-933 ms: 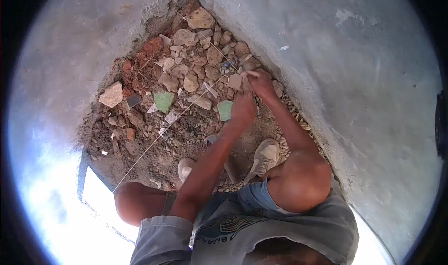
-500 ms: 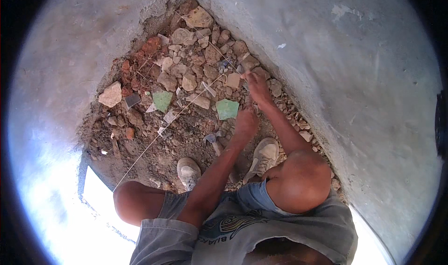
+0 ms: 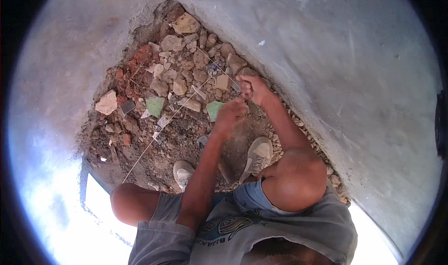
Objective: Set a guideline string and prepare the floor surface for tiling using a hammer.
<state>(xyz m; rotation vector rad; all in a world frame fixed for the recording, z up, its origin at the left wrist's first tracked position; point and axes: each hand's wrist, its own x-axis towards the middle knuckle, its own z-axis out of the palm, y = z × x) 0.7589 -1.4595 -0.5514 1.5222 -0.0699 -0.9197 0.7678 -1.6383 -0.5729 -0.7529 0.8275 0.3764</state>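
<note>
Closed fingers of my right hand (image 3: 254,89) pinch a thin string (image 3: 199,49), which runs from the far corner across the rubble to them. My left hand (image 3: 231,115) is just below and to the left, fingers bent together toward the right hand and slightly blurred. Whatever it grips is too small to make out. A green broken tile piece (image 3: 213,109) lies right beside my left hand, partly covered by it. Near my left forearm is a tool with a metal head (image 3: 202,141), and a handle-like bar (image 3: 227,170) lies between my shoes.
Smooth grey walls (image 3: 345,78) meet in a corner around stones and broken brick (image 3: 142,55). Another string (image 3: 154,141) slants from my left knee up to the rubble. A second green tile piece (image 3: 155,106) and a dark square piece (image 3: 127,107) lie leftward.
The whole view has shifted, moving the rubble leftward. My left hand has turned and now covers part of the green tile piece. My right hand stays on the string, slightly farther from the tile.
</note>
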